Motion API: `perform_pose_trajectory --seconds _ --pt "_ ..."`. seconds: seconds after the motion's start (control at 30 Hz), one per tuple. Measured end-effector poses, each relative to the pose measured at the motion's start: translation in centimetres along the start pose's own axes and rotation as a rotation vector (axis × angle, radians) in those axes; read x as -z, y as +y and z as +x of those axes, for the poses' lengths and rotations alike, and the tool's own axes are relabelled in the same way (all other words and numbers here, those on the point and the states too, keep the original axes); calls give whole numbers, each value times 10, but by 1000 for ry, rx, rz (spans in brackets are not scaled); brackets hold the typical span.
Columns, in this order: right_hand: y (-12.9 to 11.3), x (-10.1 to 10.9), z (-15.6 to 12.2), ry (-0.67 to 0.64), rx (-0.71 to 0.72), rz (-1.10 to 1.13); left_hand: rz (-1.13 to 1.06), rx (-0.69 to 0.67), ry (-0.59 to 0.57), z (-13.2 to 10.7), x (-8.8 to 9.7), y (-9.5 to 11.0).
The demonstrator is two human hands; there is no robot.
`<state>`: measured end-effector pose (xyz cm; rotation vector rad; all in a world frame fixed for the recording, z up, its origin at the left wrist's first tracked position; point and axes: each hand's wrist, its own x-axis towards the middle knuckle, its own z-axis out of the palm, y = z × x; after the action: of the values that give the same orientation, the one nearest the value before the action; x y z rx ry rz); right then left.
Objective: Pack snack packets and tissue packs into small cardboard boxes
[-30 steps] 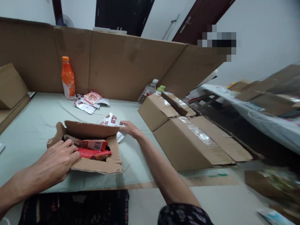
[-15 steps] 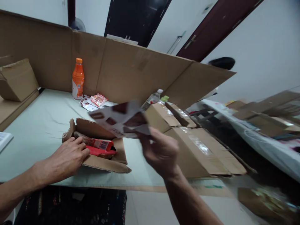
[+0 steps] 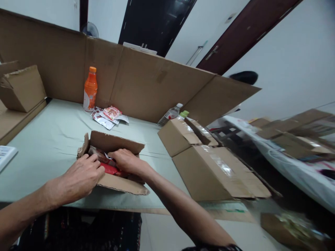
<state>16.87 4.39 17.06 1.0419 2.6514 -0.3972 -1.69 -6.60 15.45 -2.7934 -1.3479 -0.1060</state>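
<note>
An open cardboard box [image 3: 123, 184] sits on the cloth-covered table, its flaps spread. My left hand [image 3: 78, 174] is closed over its near left edge, fingertips dipping inside beside a red packet [image 3: 109, 169]. My right hand [image 3: 125, 160] reaches into the box from the right, its fingers bent and closed on a printed pouch [image 3: 106, 155], of which only a narrow white and brown part shows. The fingertips of my right hand are partly hidden. Other pouches [image 3: 103, 120] lie farther back, with a small pink-and-clear snack packet [image 3: 112, 112] on top.
An orange drink bottle [image 3: 90, 90] stands against the cardboard screen [image 3: 157, 83]. A clear bottle [image 3: 170, 114] leans behind the taped cardboard boxes [image 3: 204, 174] at the right. More cardboard [image 3: 23, 89] stands at the left, and a white device [image 3: 6, 155] lies by the left edge.
My right hand has moved left and down into the box, carrying the printed pouch from above the table. My left hand stays at the box's edge.
</note>
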Motion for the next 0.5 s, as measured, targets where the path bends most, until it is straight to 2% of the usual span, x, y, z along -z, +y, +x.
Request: perform_pose_trajectory --seconds 0.1,0.2,0.27,0.4,0.47,0.5 --pt "0 -6 3 -42 23 28 4 -1 -17 1 2 0" --pt "6 -14 -10 79 40 118 5 4 -39 0 1 -1" --pt "13 -19 -28 293 44 193 2 0 -27 -1 -1 -2" --pt "21 -16 -76 832 133 398 -17 -17 44 0 -2 -4" --pt "14 -6 -100 978 253 541 -33 -19 48 1 -1 -5" --pt "8 0 -112 1000 324 609 -37 -14 38 1 0 -6"
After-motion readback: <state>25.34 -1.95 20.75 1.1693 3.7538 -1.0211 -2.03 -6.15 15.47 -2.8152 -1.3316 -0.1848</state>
